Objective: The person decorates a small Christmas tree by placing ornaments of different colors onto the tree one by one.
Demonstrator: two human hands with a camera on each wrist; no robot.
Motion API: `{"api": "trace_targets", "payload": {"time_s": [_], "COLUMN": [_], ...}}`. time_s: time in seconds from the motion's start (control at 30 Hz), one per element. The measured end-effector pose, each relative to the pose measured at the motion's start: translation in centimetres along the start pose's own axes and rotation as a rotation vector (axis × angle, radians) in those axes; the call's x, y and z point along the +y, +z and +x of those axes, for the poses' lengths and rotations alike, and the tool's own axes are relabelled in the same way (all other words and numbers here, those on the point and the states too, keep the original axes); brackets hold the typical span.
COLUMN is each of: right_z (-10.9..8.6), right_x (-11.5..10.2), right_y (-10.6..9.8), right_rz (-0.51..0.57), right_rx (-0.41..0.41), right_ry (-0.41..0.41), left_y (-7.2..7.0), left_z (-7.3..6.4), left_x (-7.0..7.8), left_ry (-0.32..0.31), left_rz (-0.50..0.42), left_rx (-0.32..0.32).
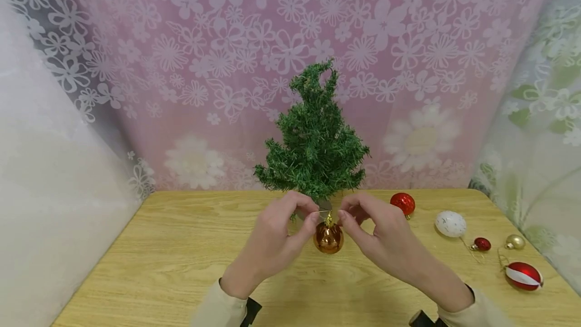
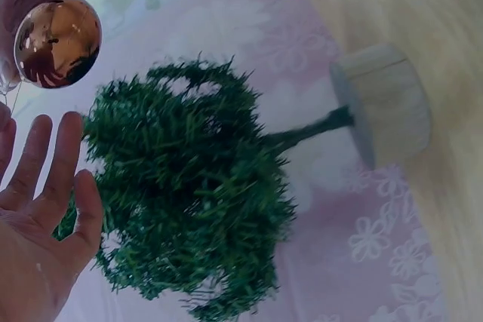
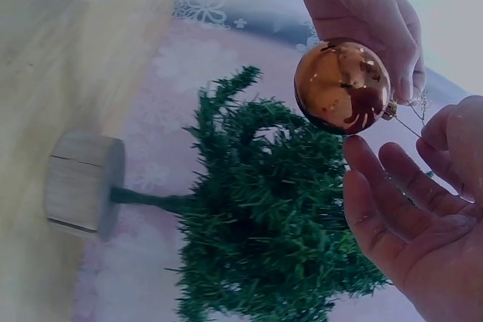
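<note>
A shiny copper-gold Christmas bauble (image 1: pixel 329 238) hangs upright above the table, in front of the small green artificial tree (image 1: pixel 316 145). My left hand (image 1: pixel 277 233) pinches one side of its thin gold string between thumb and index finger. My right hand (image 1: pixel 386 233) pinches the other side, close to the cap. In the right wrist view the string (image 3: pixel 408 127) runs from the bauble's cap to the right hand's fingertips. The other fingers of my left hand (image 2: pixel 49 209) are spread loosely in the left wrist view. The tree stands on a round wooden base (image 3: pixel 84 185).
To the right on the wooden table (image 1: pixel 181 246) lie a red bauble (image 1: pixel 403 204), a white speckled ornament (image 1: pixel 451 224), a small red ornament (image 1: pixel 481 244), a small gold ball (image 1: pixel 515 241) and a red-and-white striped ornament (image 1: pixel 523 276). Behind the tree hangs a pink floral curtain (image 1: pixel 227 64).
</note>
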State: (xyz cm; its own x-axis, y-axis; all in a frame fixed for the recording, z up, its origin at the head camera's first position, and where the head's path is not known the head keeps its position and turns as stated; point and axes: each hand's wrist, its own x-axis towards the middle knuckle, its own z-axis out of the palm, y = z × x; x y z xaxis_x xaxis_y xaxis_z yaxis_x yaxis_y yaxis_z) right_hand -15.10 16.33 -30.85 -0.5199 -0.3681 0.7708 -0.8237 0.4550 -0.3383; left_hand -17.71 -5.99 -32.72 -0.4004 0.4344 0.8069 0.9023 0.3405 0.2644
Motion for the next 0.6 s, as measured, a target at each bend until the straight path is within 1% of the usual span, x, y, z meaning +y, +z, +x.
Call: {"api": "trace_targets", "payload": {"time_s": [0.1,0.17,0.37,0.47,0.6], "right_z": [1.2,1.9,3.7,4.4,5.4], "right_x": [0.1,0.1,0.2,0.3,0.4], "right_y": [-0.1,-0.2,-0.3,-0.2,-0.2], "right_rz": [0.01,0.01,0.004,0.032,0.083], "right_rx": [-0.002,-0.009,-0.024,-0.038,-0.066], "right_ry": [-0.004,-0.002,0.026,0.075,0.166], "left_y": [-0.7,-1.2,-2.2,-2.5,-2.8], "left_z": [0.7,1.2,2.8,3.3,4.0], "left_x": [-0.2,-0.3,-0.8,-1.0,-1.2], "left_ry": [-0.027,-0.061,-0.116,-0.162,-0.243], "left_rz": [-0.048,-0.069,-0.089,-0.085,-0.087], "left_rx": [-0.013,-0.025,-0.04,-0.042,-0.042]}}
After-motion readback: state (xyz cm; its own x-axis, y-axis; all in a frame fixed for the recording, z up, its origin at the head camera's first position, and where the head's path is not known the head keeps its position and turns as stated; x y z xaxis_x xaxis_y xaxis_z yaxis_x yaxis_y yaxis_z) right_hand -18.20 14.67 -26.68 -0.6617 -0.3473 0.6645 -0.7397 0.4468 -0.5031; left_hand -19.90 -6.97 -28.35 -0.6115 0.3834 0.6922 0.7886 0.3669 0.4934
